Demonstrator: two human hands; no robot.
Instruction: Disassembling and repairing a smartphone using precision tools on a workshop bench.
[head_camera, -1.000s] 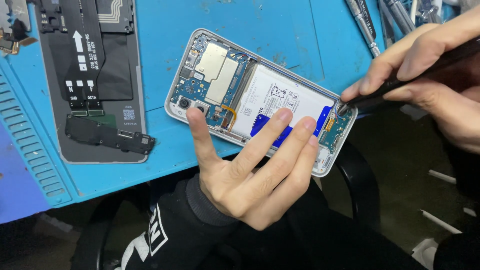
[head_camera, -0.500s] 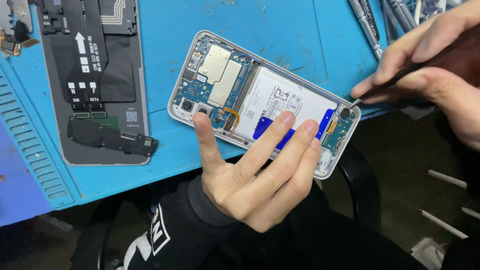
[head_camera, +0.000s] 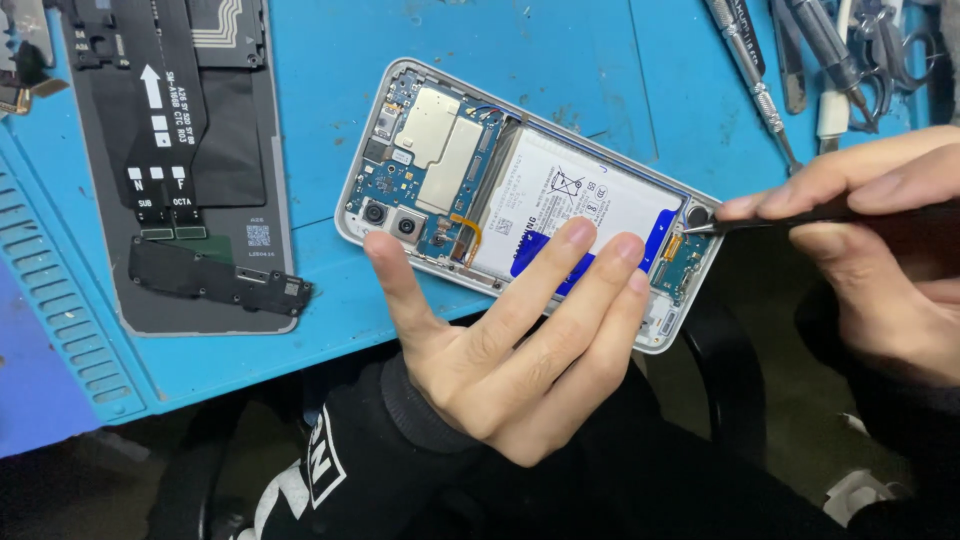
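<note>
The left hand (head_camera: 500, 350) is lying flat and open-palmed over the near edge of an opened smartphone (head_camera: 530, 200), its fingers stretched out and pressing on the white battery (head_camera: 560, 190) while the thumb is resting against the frame just below the two camera lenses. Nothing is being gripped there; the hand is only pinning the phone down. The phone is sitting tilted on the blue work mat (head_camera: 560, 50), its lower end overhanging the mat's edge. The right hand (head_camera: 880, 260) is pinching dark tweezers (head_camera: 780, 215) tightly between thumb and fingers, their tip touching a small round part at the phone's bottom corner. A detached back cover (head_camera: 190, 170) is lying well apart to the left, and screwdrivers (head_camera: 760, 80) are lying above.
</note>
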